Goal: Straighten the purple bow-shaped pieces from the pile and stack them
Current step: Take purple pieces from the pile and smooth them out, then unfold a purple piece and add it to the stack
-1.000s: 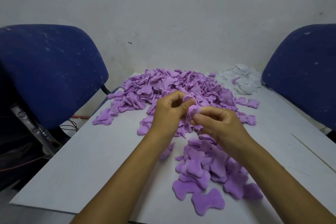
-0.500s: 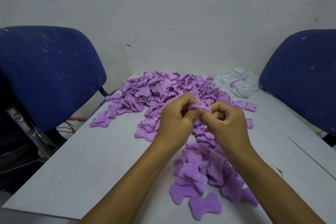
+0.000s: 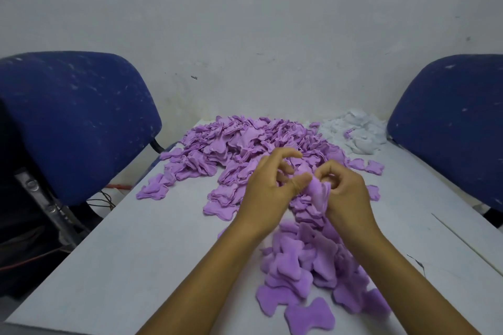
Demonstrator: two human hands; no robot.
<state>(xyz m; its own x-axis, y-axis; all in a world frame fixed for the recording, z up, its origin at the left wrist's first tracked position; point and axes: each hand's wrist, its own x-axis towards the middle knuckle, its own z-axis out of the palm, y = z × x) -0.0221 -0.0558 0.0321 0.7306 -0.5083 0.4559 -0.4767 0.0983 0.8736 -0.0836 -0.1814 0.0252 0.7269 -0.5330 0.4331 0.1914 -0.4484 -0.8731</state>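
Head view: left hand (image 3: 268, 193) and right hand (image 3: 347, 196) pinch one soft, crumpled purple piece (image 3: 319, 194) above the fuzzy bow-shaped pile (image 3: 239, 144) on the counter (image 3: 122, 266)

Bare forearms, no sleeves, two hands (image 3: 307, 190)
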